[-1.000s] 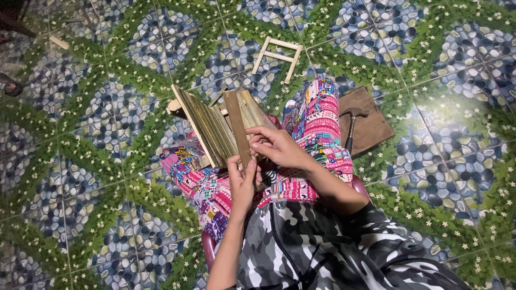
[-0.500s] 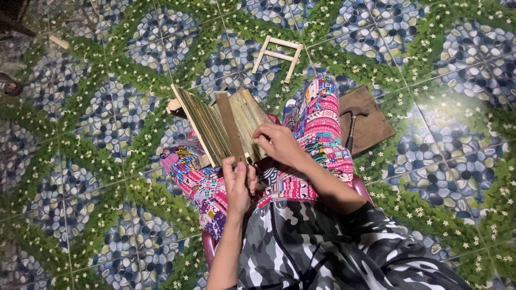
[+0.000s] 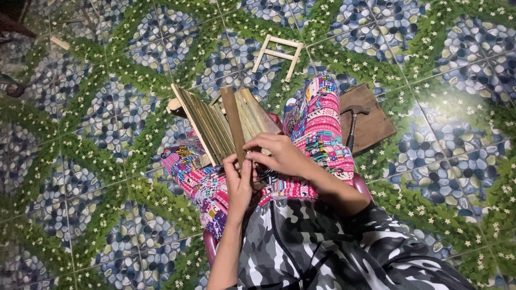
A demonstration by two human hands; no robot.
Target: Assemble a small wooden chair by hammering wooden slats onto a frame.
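A fan of flat bamboo slats (image 3: 207, 126) stands on my lap, leaning up and away from me over my bright patterned trousers (image 3: 322, 123). My right hand (image 3: 282, 156) pinches one upright slat (image 3: 234, 121) near its lower end. My left hand (image 3: 239, 180) sits just below, its fingers pressed against the base of the same slat and the bundle. The lower ends of the slats are hidden behind my hands.
A small wooden frame (image 3: 279, 53) lies on the pebble-and-leaf patterned floor tiles ahead. A hammer (image 3: 352, 121) rests on a brown wooden board (image 3: 376, 123) to my right. A loose stick (image 3: 59, 42) lies at far left. I sit on a red stool (image 3: 210, 244).
One slat has been lifted out of the bundle and turned upright between my hands. My right hand slid down toward its base, and my left hand moved up to meet it.
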